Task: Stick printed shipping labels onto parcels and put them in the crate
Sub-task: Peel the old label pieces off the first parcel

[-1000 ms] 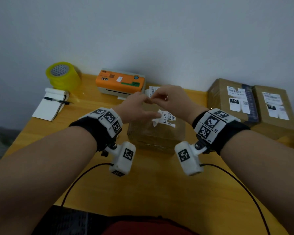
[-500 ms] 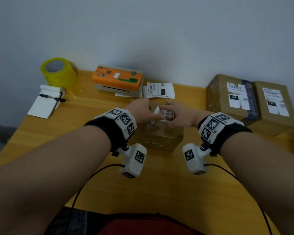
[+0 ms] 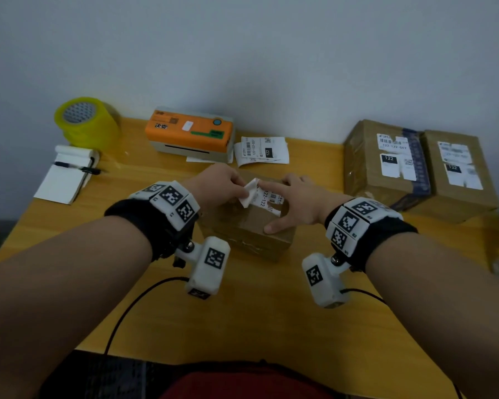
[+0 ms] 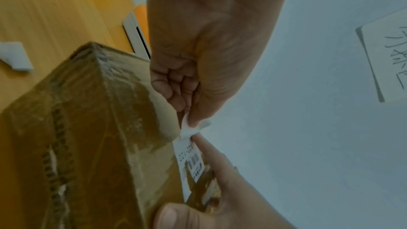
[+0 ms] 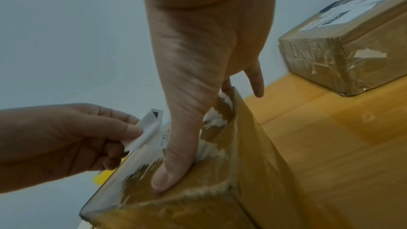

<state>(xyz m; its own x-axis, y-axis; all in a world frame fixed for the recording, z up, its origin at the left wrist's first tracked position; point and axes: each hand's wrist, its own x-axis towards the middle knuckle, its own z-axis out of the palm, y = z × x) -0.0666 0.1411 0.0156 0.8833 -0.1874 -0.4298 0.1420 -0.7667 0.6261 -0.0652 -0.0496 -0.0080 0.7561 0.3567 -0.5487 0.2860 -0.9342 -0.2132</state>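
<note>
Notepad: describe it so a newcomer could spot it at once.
Start at the yellow tape roll in the table's far left corner. Just in front of it lies the white notepad, the only blank paper there, with a black pen across its top.

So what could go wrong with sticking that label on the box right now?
The white printed label is only partly down on the brown taped cardboard box. The left hand pinches its lifted end, which is curled, so it may crease or stick to itself. The right hand presses with straight fingers; if it slips on the glossy tape, the label could go on crooked. The box sits unlabelled otherwise, and could shift on the yellow wooden table.
</note>
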